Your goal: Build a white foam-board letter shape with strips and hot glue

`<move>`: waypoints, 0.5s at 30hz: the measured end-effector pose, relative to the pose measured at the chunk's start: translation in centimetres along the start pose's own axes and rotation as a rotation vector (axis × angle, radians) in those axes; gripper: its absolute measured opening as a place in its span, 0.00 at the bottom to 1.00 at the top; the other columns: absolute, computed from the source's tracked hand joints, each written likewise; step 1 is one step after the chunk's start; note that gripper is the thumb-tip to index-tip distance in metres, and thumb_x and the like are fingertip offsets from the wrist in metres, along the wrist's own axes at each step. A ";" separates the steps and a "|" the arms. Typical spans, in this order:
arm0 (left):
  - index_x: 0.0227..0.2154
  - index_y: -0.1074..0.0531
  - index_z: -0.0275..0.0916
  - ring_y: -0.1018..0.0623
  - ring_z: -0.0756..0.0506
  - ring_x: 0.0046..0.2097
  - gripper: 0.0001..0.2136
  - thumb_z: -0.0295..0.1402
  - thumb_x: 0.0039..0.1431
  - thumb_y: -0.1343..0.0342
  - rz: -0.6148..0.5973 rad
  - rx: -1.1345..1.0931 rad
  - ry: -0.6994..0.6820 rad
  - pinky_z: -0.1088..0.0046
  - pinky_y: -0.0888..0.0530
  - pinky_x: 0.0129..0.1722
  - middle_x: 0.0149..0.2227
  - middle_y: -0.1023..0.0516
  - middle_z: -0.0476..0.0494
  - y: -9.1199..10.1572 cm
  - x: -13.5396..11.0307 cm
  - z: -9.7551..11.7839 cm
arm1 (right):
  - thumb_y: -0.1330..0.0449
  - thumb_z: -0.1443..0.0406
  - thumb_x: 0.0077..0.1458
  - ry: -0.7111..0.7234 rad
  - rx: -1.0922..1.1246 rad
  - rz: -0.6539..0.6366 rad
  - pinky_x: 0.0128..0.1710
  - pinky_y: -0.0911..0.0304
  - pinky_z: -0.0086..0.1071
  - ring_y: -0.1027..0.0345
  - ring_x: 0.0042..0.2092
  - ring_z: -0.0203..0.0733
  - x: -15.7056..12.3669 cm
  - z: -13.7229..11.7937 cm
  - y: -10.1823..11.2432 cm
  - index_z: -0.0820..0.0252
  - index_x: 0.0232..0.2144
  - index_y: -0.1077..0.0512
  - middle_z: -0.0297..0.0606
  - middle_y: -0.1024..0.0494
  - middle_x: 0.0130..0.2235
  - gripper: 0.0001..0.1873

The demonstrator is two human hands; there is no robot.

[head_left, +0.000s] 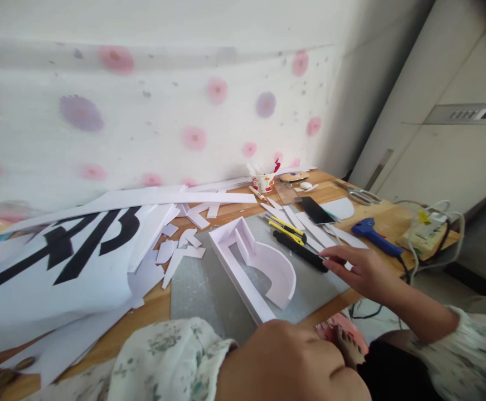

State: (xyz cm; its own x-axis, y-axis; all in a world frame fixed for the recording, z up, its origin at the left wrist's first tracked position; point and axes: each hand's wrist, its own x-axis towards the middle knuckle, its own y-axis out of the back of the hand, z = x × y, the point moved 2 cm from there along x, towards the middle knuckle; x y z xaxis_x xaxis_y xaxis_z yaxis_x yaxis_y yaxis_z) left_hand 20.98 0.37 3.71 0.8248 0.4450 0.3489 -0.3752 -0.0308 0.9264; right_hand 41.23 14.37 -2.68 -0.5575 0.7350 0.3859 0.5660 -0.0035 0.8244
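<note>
A smooth, matt white surface, like foam board or card, is shown by the hollow form (285, 267). From it, at twelve o'clock, the thin wall covering (151, 122) is lightly creased; cloth or plastic cannot be told. At nine o'clock, matt paper is seen in the printed sheet (96, 292). At two o'clock, grey metal is shown by the scissors (359, 194); toward three, smooth blue plastic by the glue gun (374, 236). Grained wood is seen in the worktop (387, 214).

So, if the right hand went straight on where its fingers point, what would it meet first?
The right hand would probably meet the near end of the black bar; it looks very close, though contact is unclear.
</note>
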 end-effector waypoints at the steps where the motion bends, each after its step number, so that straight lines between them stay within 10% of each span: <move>1: 0.23 0.34 0.39 0.34 0.52 0.21 0.10 0.25 0.59 0.48 0.029 0.071 0.009 0.73 0.41 0.17 0.23 0.27 0.51 -0.7 -0.1 0.2 | 0.47 0.58 0.61 -0.012 0.001 0.003 0.24 0.36 0.28 0.26 0.32 0.40 -0.2 0.0 0.2 0.57 0.39 0.24 0.40 0.18 0.35 0.14; 15: 0.14 0.42 0.39 0.34 0.50 0.22 0.21 0.37 0.57 0.41 0.347 0.182 0.168 0.68 0.44 0.21 0.16 0.36 0.53 -2.9 -0.3 1.6 | 0.46 0.57 0.61 -0.148 -0.028 0.052 0.32 0.30 0.32 0.23 0.39 0.46 -4.0 1.3 2.9 0.59 0.40 0.24 0.43 0.18 0.40 0.15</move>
State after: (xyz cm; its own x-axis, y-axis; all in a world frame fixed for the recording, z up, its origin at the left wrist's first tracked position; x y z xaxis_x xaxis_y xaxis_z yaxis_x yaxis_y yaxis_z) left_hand 22.48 -1.11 1.19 0.5764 0.5200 0.6304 -0.5253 -0.3551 0.7733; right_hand 45.87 12.32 -2.40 -0.4315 0.8249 0.3651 0.5738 -0.0614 0.8167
